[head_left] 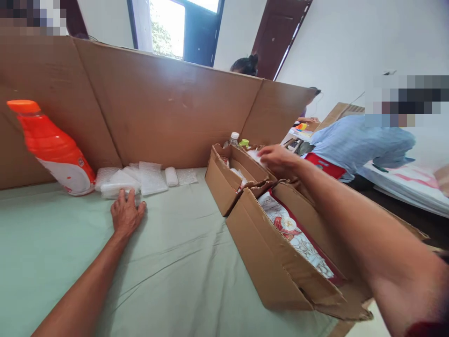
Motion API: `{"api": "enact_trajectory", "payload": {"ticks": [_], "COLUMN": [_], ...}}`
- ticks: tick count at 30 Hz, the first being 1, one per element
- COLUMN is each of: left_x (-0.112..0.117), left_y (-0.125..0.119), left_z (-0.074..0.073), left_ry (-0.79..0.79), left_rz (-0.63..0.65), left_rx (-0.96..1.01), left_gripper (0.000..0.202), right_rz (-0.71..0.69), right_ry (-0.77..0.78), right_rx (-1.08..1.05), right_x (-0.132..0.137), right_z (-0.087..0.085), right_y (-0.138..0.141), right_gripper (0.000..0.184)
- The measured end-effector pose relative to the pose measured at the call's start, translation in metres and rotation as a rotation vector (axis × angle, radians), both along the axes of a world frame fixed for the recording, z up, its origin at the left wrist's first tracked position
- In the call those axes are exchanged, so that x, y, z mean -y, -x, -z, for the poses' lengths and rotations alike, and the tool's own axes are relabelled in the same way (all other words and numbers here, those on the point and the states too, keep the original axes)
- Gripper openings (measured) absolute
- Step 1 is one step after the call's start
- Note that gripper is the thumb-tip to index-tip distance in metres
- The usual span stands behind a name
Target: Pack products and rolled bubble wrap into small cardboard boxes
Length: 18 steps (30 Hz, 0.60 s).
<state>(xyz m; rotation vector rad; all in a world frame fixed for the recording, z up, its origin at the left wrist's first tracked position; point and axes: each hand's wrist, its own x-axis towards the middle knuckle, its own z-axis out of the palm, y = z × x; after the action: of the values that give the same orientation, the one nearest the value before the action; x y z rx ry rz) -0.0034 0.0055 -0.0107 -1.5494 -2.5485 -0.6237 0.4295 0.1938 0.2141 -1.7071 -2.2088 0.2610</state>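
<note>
My left hand (128,213) lies on the green cloth (168,262), fingers stretched out, the fingertips touching a pile of folded bubble wrap (121,182). More bubble wrap (152,178) and a small white roll (171,176) lie to the right of that pile. Over the far cardboard box (224,187) reaches my right hand (278,158), its fingers bent and drawn together. Whitish translucent material (255,155) shows at its fingertips; whether they grip it is hard to see. The near cardboard box (266,252) stands below my right forearm, holding a red-and-white patterned packet (294,229).
An orange bottle (56,150) leans at the left, against a tall cardboard screen (168,107) along the back. Behind the far box show a white-capped bottle (234,138) and a green cap (244,142). A person in a blue shirt (358,140) bends over at the right.
</note>
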Motion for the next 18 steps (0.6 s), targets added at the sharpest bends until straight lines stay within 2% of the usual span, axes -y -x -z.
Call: {"api": "enact_trajectory", "payload": {"ticks": [2, 5, 7, 10, 12, 16, 18], "left_x": [0.000, 0.001, 0.003, 0.005, 0.005, 0.003, 0.002], "left_y": [0.001, 0.001, 0.000, -0.002, -0.002, 0.001, 0.002], "left_z": [0.001, 0.000, -0.002, -0.006, -0.007, -0.005, -0.003], "left_ry": [-0.005, -0.008, -0.013, -0.024, -0.033, -0.044, -0.042], "left_rz": [-0.004, 0.000, 0.006, 0.015, 0.025, 0.034, 0.024], "left_rx": [0.006, 0.017, 0.030, 0.053, 0.065, 0.076, 0.077], "left_gripper": [0.061, 0.062, 0.061, 0.060, 0.060, 0.060, 0.060], "right_rz": [0.065, 0.022, -0.085, -0.229, -0.219, -0.116, -0.125], "right_ry": [-0.122, -0.233, -0.201, -0.008, 0.028, 0.177, 0.265], "right_rx": [-0.160, -0.374, -0.484, -0.647, -0.544, 0.023, 0.175], "right_x": [0.006, 0.025, 0.041, 0.056, 0.057, 0.048, 0.043], "right_z": [-0.027, -0.055, -0.059, -0.054, -0.045, -0.019, 0.001], "right_y": [0.011, 0.060, 0.105, 0.152, 0.152, 0.107, 0.089], "right_gripper": [0.029, 0.026, 0.025, 0.023, 0.012, 0.006, 0.006]}}
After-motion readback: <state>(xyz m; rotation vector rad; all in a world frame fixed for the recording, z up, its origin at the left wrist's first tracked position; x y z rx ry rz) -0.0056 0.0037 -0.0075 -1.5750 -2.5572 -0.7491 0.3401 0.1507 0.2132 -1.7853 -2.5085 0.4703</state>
